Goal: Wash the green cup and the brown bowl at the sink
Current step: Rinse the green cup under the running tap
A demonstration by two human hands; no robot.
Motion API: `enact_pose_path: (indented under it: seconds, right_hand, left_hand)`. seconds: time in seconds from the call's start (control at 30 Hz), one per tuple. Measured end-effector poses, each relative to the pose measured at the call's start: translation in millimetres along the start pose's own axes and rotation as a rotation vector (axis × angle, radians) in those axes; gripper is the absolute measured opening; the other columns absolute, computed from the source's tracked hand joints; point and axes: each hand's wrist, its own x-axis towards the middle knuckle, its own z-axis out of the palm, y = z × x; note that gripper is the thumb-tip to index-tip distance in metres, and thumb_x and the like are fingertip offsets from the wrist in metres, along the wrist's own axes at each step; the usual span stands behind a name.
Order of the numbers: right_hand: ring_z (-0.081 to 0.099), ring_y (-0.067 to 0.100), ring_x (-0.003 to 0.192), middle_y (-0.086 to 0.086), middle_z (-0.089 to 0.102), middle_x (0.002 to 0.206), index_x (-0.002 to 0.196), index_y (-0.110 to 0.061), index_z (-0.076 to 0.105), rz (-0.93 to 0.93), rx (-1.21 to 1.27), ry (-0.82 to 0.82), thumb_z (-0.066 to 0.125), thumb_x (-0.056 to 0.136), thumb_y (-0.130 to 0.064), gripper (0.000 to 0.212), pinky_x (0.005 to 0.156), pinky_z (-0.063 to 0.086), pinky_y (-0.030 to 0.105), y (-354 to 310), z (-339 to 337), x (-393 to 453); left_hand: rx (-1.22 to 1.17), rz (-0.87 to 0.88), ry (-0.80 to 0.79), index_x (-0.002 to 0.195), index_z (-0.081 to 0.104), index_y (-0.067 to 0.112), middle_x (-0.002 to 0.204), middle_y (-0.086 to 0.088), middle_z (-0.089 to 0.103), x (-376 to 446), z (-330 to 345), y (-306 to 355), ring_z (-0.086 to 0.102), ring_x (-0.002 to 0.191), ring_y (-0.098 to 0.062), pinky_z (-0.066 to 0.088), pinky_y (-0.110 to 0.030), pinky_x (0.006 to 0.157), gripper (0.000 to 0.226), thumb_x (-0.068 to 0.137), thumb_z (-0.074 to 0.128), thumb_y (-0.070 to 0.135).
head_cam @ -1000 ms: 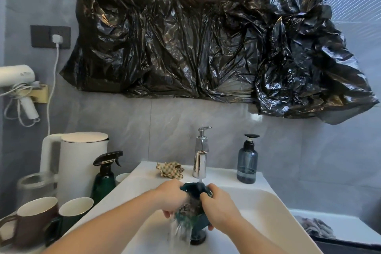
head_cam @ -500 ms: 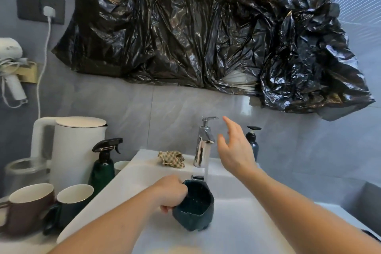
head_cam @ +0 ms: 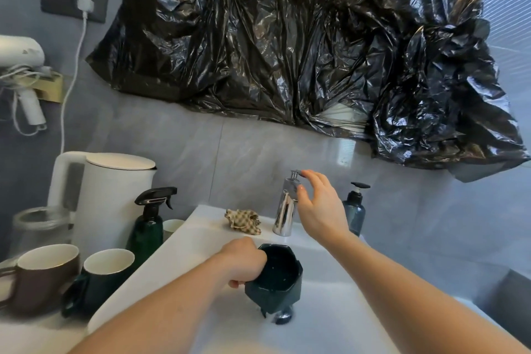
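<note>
Left hand (head_cam: 244, 263) holds green cup (head_cam: 274, 282) over sink (head_cam: 344, 310); right hand (head_cam: 320, 210) at faucet (head_cam: 286, 207).

Left grip is closed around the cup's near rim, cup tilted, mouth facing the camera, just above the drain. Beyond that grip, the right hand's fingers are spread, fingertips (head_cam: 309, 174) touching the faucet lever, clasping nothing. Left of the left grip, on the counter (head_cam: 34, 333): brown mug (head_cam: 43, 276), dark green mug (head_cam: 100, 279), spray bottle (head_cam: 149, 221), white kettle (head_cam: 109, 195). Soap dispenser (head_cam: 356, 210) stands right of the right hand.
</note>
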Motion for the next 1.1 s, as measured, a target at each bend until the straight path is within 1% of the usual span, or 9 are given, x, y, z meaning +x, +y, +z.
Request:
enact_pose_path:
  seconds: [0.1, 0.23, 0.4, 0.53, 0.6, 0.73, 0.83, 0.97, 1.1]
  right_hand:
    - [0.041, 0.009, 0.14, -0.014, 0.04, 0.154, 0.153, -0.03, 0.04, 0.091, 0.19, 0.121, 0.046, 0.105, -0.033, 0.049, 0.116, 0.036, 0.036, -2.8, -0.1, -13.2]
    - [0.051, 0.013, 0.12, -0.008, 0.042, 0.135, 0.14, -0.03, 0.042, 0.225, 0.334, 0.196, 0.053, 0.101, -0.037, 0.041, 0.105, 0.046, 0.04, 3.5, 16.6, -58.3]
    - [0.066, 0.009, 0.093, -0.01, 0.063, 0.112, 0.123, -0.036, 0.047, 0.383, 0.269, -0.202, 0.049, 0.094, -0.064, 0.041, 0.087, 0.055, 0.037, 29.2, 29.5, -81.1]
    - [0.07, 0.016, 0.071, -0.003, 0.07, 0.102, 0.124, -0.023, 0.058, 0.402, 0.38, -0.388, 0.047, 0.102, -0.051, 0.037, 0.053, 0.049, 0.02, 28.8, 28.9, -84.8]
    - [0.067, 0.013, 0.069, -0.006, 0.068, 0.099, 0.124, -0.022, 0.055, 0.338, 0.368, -0.402, 0.049, 0.104, -0.04, 0.028, 0.048, 0.044, 0.014, 25.4, 26.6, -86.8]
    - [0.064, 0.013, 0.079, -0.014, 0.059, 0.103, 0.134, -0.031, 0.044, 0.285, 0.382, -0.404, 0.051, 0.104, -0.031, 0.03, 0.049, 0.045, 0.011, 23.3, 23.8, -87.5]
    - [0.064, 0.013, 0.084, -0.011, 0.059, 0.113, 0.138, -0.033, 0.041, 0.27, 0.4, -0.395, 0.052, 0.104, -0.024, 0.037, 0.052, 0.048, 0.012, 23.4, 21.9, -85.4]
    - [0.065, 0.011, 0.089, -0.02, 0.055, 0.11, 0.129, -0.038, 0.042, 0.217, 0.361, -0.369, 0.055, 0.1, -0.019, 0.037, 0.066, 0.055, 0.02, 28.3, 20.9, -85.3]
    - [0.064, 0.006, 0.087, -0.017, 0.056, 0.112, 0.124, -0.036, 0.039, 0.201, 0.347, -0.358, 0.06, 0.095, -0.008, 0.045, 0.069, 0.056, 0.02, 31.5, 20.8, -85.6]
  left_hand:
    - [-0.014, -0.013, 0.033, 0.12, 0.062, 0.011, 0.107, -0.014, 0.069, 1.2, 0.0, -0.2, 0.067, 0.075, -0.029, 0.059, -0.034, 0.071, 0.035, 0.098, 0.037, 0.021]
    - [-0.021, -0.011, 0.16, 0.115, 0.063, 0.014, 0.097, -0.007, 0.064, 3.0, -0.6, 2.8, 0.063, 0.073, -0.026, 0.059, -0.032, 0.066, 0.029, 0.096, 0.042, 0.02]
    - [-0.053, -0.037, 0.292, 0.116, 0.063, 0.016, 0.102, -0.006, 0.067, 5.1, -5.1, 2.2, 0.063, 0.075, -0.025, 0.055, -0.03, 0.058, 0.028, 0.096, 0.045, 0.022]
    - [-0.085, -0.007, 0.297, 0.114, 0.068, 0.018, 0.1, -0.009, 0.07, 1.1, -6.4, 1.3, 0.065, 0.074, -0.029, 0.047, -0.027, 0.047, 0.031, 0.09, 0.048, 0.02]
    - [-0.093, 0.036, 0.307, 0.111, 0.065, 0.023, 0.1, -0.008, 0.069, 0.7, -4.4, 0.8, 0.065, 0.08, -0.03, 0.049, -0.027, 0.049, 0.026, 0.091, 0.048, 0.02]
    - [-0.104, 0.211, 0.369, 0.121, 0.065, 0.03, 0.111, -0.002, 0.069, 3.2, -1.0, -1.2, 0.063, 0.097, -0.025, 0.057, -0.031, 0.075, 0.03, 0.099, 0.048, 0.02]
    - [-0.116, 0.325, 0.377, 0.125, 0.063, 0.031, 0.112, 0.003, 0.067, 1.1, 0.8, -1.2, 0.06, 0.101, -0.021, 0.05, -0.026, 0.072, 0.027, 0.106, 0.047, 0.019]
    - [-0.115, 0.388, 0.325, 0.119, 0.059, 0.034, 0.111, 0.006, 0.068, 2.1, 0.2, -6.7, 0.064, 0.103, -0.022, 0.061, -0.045, 0.088, 0.02, 0.106, 0.049, 0.023]
    - [-0.081, 0.465, 0.333, 0.118, 0.057, 0.034, 0.11, 0.011, 0.066, 2.2, -1.5, -8.1, 0.063, 0.1, -0.012, 0.054, -0.027, 0.078, 0.02, 0.104, 0.058, 0.019]
